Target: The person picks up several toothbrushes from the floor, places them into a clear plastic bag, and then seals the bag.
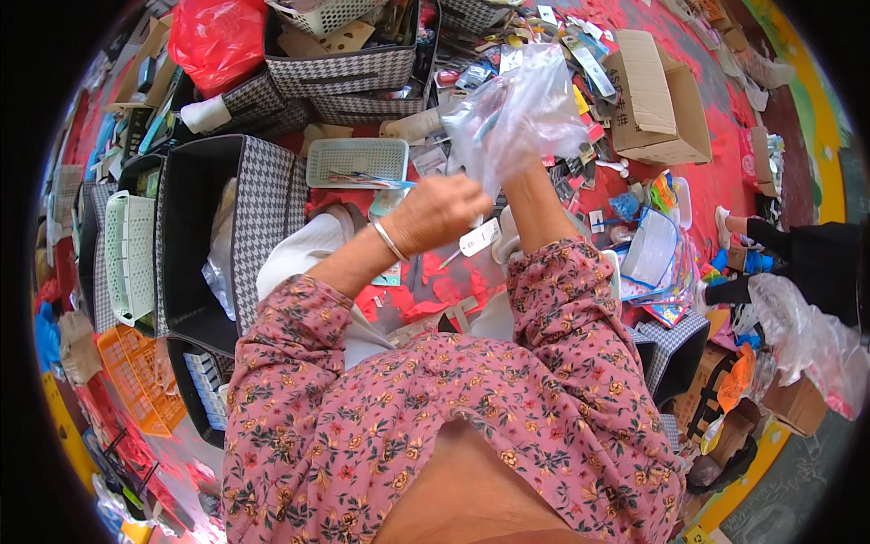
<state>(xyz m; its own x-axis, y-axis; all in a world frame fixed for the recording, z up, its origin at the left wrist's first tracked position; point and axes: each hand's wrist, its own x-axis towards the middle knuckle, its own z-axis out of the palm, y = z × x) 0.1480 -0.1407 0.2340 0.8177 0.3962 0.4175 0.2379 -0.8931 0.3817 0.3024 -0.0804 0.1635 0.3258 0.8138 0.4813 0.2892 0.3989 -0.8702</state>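
Clear plastic bag [526,95] held up over red floor [728,154], in front of person. R hand [517,152] at bag's lower part, fingers veiled by film; can't tell how they grip. L hand [442,210] just L of it, hands apart, L fingers curled, blurred; can't tell what's pinched. White tag [480,238] just below L hand. Pale green basket [358,156] w/ thin sticks beyond L wrist. Open cardboard box [648,104] R of bag; houndstooth storage bin [270,195] at L.

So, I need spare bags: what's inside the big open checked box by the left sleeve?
In the checked box, a translucent plastic bag shows; whatever it covers can't be seen.
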